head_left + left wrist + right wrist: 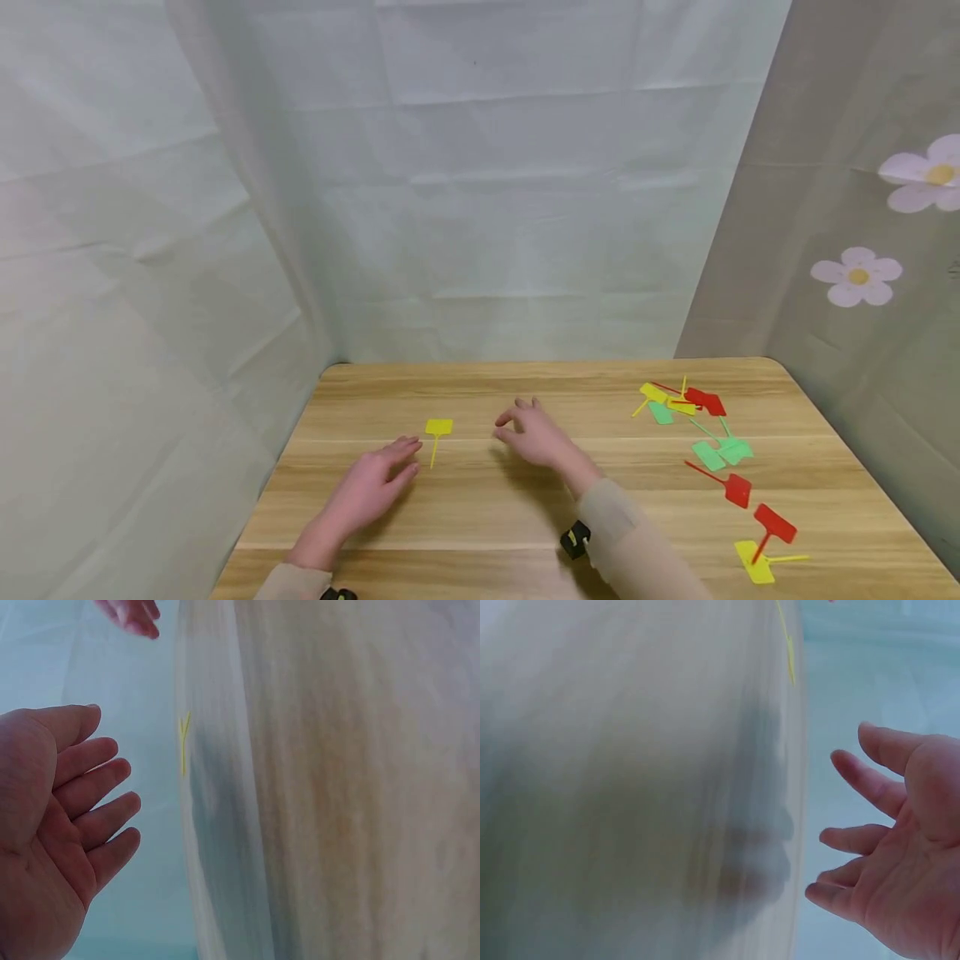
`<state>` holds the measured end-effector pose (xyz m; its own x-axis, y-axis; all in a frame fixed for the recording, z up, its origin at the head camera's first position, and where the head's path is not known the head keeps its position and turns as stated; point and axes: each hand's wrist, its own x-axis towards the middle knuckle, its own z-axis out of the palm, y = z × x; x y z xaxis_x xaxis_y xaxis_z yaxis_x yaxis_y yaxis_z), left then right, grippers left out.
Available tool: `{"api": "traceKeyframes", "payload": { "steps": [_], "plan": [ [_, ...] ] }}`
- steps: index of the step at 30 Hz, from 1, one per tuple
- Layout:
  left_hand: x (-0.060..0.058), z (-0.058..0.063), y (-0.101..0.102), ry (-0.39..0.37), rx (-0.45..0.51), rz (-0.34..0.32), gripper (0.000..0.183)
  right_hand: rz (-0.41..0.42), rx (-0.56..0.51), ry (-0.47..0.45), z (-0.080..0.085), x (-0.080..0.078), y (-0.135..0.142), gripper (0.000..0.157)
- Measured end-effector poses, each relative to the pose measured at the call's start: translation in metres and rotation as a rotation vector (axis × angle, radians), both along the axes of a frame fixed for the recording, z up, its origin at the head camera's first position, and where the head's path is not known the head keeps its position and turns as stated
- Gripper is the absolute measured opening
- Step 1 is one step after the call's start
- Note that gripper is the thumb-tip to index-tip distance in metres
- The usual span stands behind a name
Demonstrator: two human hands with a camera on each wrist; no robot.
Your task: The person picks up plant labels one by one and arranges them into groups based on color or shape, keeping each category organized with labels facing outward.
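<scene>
A yellow tag [438, 427] with a flat square head and a thin stem lies alone on the wooden table, between the two hands. The left hand [372, 481] hovers just to its left, fingers loosely extended and holding nothing. To the tag's right, the right hand [534, 435] is raised over the table with its fingers spread and slightly bent, also holding nothing. In the left wrist view the yellow tag [184, 742] appears past the fingertips, apart from them. Part of the same tag [790, 656] shows at the top of the right wrist view.
Along the table's right side lie loose tags: a cluster of yellow tags [654, 393] and red tags [715, 404], green tags [735, 451], a red tag [738, 491], and a red tag [776, 523] over a yellow tag [755, 563]. Pale cloth [487, 208] hangs behind the table [480, 525].
</scene>
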<state>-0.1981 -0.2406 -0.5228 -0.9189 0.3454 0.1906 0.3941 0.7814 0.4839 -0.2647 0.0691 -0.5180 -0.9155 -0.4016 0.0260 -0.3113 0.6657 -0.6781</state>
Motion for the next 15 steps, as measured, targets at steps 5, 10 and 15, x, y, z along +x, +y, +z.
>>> {"api": "traceKeyframes", "payload": {
  "steps": [5,10,15],
  "plan": [
    [-0.004,-0.004,0.0,-0.01,-0.019,-0.044,0.047,-0.007,0.002,0.007,0.0,0.015,0.025,0.024],
    [-0.009,-0.008,0.0,-0.028,-0.068,-0.099,0.053,-0.023,0.011,0.008,0.003,0.031,0.05,0.022],
    [-0.015,-0.005,0.001,-0.05,-0.111,-0.128,0.057,-0.014,0.026,0.011,0.01,0.046,0.075,0.02]
  ]
}}
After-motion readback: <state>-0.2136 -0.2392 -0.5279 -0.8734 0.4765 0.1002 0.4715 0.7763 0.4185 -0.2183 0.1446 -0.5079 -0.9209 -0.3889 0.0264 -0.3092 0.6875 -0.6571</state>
